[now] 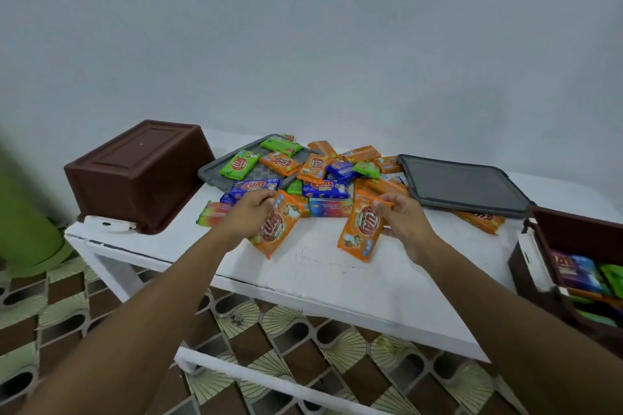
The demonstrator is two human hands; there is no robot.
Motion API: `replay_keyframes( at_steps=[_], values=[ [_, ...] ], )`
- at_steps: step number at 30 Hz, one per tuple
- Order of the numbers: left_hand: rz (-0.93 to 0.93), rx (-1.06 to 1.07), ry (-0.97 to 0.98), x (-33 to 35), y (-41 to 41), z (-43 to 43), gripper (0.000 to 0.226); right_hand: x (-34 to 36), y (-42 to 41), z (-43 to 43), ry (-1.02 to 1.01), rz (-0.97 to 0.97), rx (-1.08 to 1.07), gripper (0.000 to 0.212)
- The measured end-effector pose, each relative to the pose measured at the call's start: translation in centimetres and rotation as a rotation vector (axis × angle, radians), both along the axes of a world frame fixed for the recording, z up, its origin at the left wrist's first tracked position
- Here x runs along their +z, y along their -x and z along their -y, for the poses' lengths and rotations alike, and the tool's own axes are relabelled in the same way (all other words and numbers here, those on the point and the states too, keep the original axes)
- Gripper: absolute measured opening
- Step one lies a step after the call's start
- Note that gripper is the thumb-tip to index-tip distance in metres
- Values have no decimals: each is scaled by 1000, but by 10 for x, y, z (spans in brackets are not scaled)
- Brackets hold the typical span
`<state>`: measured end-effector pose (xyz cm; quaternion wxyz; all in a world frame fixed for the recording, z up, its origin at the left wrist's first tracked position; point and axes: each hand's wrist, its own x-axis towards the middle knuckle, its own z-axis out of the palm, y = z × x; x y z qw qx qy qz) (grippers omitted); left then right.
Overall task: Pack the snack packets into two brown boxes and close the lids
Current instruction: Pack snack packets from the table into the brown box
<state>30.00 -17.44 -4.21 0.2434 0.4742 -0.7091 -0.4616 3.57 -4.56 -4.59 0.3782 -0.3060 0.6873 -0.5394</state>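
A: Where are the packets, and what has hold of them?
B: Most lie in a pile (323,178) toward the table's (320,276) far edge, some spilling onto the left lid (210,172); two orange ones are in hand; the left hand (249,216) pinches the far end of the left packet (276,232), fingers curled over it, and the right hand (404,226) pinches the far end of the right packet (360,232) between thumb and fingers
A: How do those two lie?
B: Long axes run far-to-near, side by side, free ends pointing at the near edge; whether those ends rest on the top or hang just clear I cannot tell
A: And the boxes?
B: The open box (583,229) is at the right end, just past the right lid (462,182), with packets already inside; the upturned box (138,172) stands bottom-up at the far left corner, so I judge it can take nothing until turned over
A: So which way does the move go?
B: Rightward, I'd say; the open box lies to the right of both hands, and the right hand is much the nearer; the left packet has the longer way across, and its hand is closer to the upturned box
A: Any risk?
B: A pinch on one end lets a packet swing; it could catch the box rim
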Motion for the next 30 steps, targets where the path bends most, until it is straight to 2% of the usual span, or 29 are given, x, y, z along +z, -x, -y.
replay_keyframes(
  at_steps=[4, 7, 9, 12, 14, 17, 20, 23, 25, 28, 30],
  values=[
    [-164, -3, -264, 17, 45, -14, 17, 26, 28, -22, 1, -15, -35, 17],
    [-229, -56, -369, 34, 91, -35, 12, 57, 58, -52, 67, 20, -52, 20],
    [-223, -105, -306, 46, 126, -52, 21, 77, 79, -75, 100, -19, -62, 19],
    [-153, -232, -169, 69, 181, -85, 7, 101, 121, -118, 142, -65, -83, 20],
    [-116, -310, -94, 86, 222, -110, 20, 113, 155, -153, 129, -58, -93, 20],
    [-74, -451, 63, 110, 265, -139, 12, 122, 194, -190, -6, -77, -25, 15],
    [-29, -651, 203, 125, 314, -177, 16, 114, 236, -234, -150, -236, 17, 24],
    [83, -844, 302, 123, 353, -212, 25, 102, 263, -271, -291, -474, 186, 36],
    [162, -952, 317, 109, 375, -234, 22, 94, 278, -288, -379, -614, 364, 44],
    [316, -1066, 300, 79, 396, -255, 20, 77, 287, -299, -482, -630, 550, 47],
    [451, -1108, 328, 57, 400, -263, 22, 62, 291, -300, -542, -741, 619, 41]
  ],
)
